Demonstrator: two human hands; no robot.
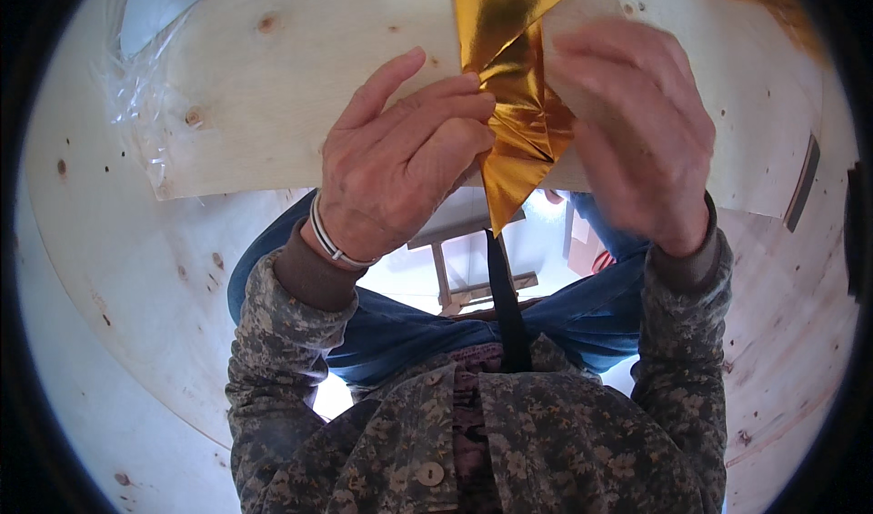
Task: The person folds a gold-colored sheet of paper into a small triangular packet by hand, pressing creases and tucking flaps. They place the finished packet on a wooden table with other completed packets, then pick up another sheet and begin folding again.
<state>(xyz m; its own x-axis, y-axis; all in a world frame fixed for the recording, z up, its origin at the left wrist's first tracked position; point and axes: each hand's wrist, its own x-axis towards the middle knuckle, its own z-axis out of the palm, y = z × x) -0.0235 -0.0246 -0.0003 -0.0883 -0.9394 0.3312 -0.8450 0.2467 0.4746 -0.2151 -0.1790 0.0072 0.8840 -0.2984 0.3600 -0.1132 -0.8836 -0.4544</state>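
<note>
A folded piece of shiny gold foil paper [518,150] stands out at the table's near edge, creased in the middle, with its lower end narrowing to a point. My left hand [400,164] pinches its left edge between thumb and fingertips, the index finger raised apart. On the other side, my right hand [641,132] is curled close against the right edge of the paper. Motion smears its fingers, and whether they grip the paper cannot be made out. The upper part of the foil paper continues past the top of the view.
A pale wooden table [255,105] spreads beneath my hands. Clear crinkled plastic wrap [141,105] and a light blue-white sheet [168,0] lie at the far left. More gold foil [764,0] is at the far right. A dark flat strip [801,182] lies at the right edge.
</note>
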